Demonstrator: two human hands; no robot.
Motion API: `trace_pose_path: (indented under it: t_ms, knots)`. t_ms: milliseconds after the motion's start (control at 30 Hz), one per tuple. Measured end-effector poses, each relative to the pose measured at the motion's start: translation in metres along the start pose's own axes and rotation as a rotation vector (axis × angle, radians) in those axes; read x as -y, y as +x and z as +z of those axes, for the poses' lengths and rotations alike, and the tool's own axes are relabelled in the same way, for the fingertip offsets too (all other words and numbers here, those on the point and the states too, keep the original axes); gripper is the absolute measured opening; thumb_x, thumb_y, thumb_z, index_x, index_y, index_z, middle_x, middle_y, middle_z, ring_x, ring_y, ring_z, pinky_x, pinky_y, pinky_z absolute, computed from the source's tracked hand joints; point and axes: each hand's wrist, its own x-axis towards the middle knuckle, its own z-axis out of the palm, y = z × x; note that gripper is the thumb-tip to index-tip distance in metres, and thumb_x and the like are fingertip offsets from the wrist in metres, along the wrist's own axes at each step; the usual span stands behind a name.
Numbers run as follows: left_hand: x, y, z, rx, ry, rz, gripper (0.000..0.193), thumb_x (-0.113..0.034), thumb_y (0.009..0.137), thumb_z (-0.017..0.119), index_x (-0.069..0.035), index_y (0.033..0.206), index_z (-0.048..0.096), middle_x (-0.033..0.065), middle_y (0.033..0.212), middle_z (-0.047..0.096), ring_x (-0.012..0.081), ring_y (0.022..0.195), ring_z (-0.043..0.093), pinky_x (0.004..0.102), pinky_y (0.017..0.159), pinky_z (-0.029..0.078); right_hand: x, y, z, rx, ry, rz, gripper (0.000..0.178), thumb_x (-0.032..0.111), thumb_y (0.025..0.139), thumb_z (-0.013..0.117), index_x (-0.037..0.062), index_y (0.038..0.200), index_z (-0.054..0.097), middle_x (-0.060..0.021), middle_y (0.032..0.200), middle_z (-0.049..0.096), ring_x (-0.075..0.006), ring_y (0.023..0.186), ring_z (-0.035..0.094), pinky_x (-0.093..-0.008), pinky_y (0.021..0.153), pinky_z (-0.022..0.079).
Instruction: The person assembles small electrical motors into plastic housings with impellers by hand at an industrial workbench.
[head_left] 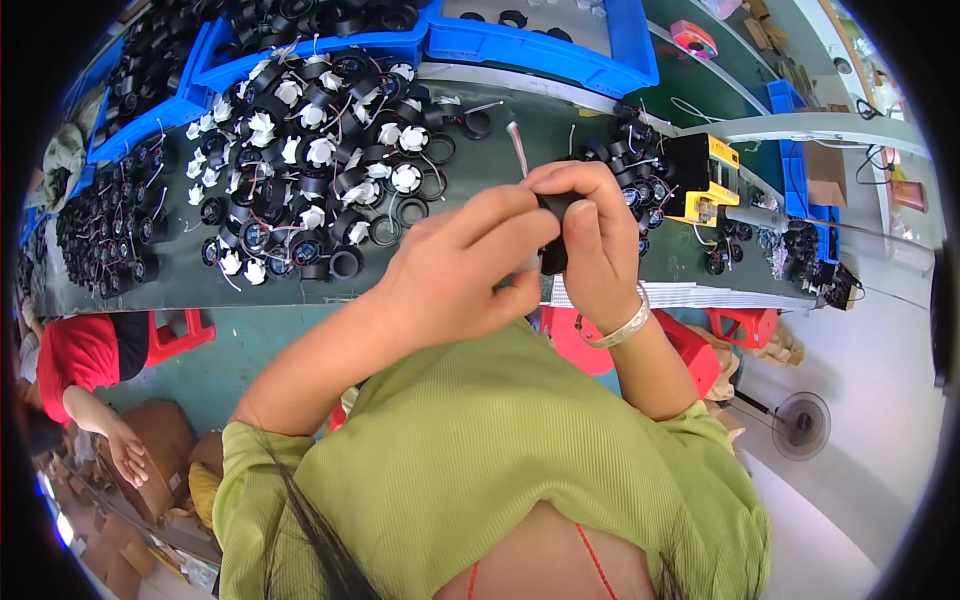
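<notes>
My left hand (455,275) and my right hand (590,240) meet in front of my chest, both closed around one small black fan part (553,230). Most of the part is hidden by my fingers. A thin pale wire (519,148) rises from it above my hands. A silver bracelet (620,325) circles my right wrist. On the green bench (300,290) behind my hands lies a large heap of black fan housings and white impellers (320,160) with red and black wires.
Blue bins (540,45) of black parts line the back of the bench. A yellow device (705,180) stands to the right among more fans. A person in red (85,355) sits at the left by cardboard boxes. Red stools and a floor fan (800,425) stand below.
</notes>
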Motion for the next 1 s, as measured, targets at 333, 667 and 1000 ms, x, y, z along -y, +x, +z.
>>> trace_pose_path:
  t_ms: [333, 667, 1000]
  knots:
    - [-0.002, 0.004, -0.010, 0.057, 0.038, 0.146, 0.025, 0.003, 0.051, 0.063, -0.005, 0.074, 0.056, 0.0091, 0.085, 0.057, 0.0200, 0.065, 0.057, 0.0260, 0.053, 0.047, 0.006, 0.005, -0.003, 0.002, -0.141, -0.227, 0.015, 0.010, 0.079, 0.053, -0.0007, 0.089, 0.051, -0.0123, 0.086, 0.054, -0.0217, 0.075, 0.053, -0.0279, 0.067, 0.044]
    - [-0.024, 0.023, -0.009, 0.002, -0.182, 0.024, 0.023, 0.004, 0.055, 0.060, -0.006, 0.076, 0.056, 0.0044, 0.081, 0.053, 0.0141, 0.059, 0.055, 0.0251, 0.046, 0.047, 0.028, 0.008, -0.016, -0.053, -0.207, -0.398, 0.016, 0.008, 0.077, 0.054, -0.0015, 0.090, 0.055, -0.0170, 0.087, 0.056, -0.0257, 0.076, 0.055, -0.0308, 0.065, 0.046]
    - [-0.009, -0.011, -0.046, -0.021, -0.902, -0.858, 0.020, 0.004, 0.074, 0.054, -0.003, 0.093, 0.051, 0.0049, 0.082, 0.050, 0.0102, 0.054, 0.054, 0.0204, 0.042, 0.044, 0.027, 0.014, -0.045, -0.252, 0.062, -0.054, 0.028, 0.022, 0.092, 0.034, -0.0006, 0.089, 0.049, -0.0117, 0.087, 0.056, -0.0128, 0.070, 0.052, -0.0241, 0.065, 0.044]
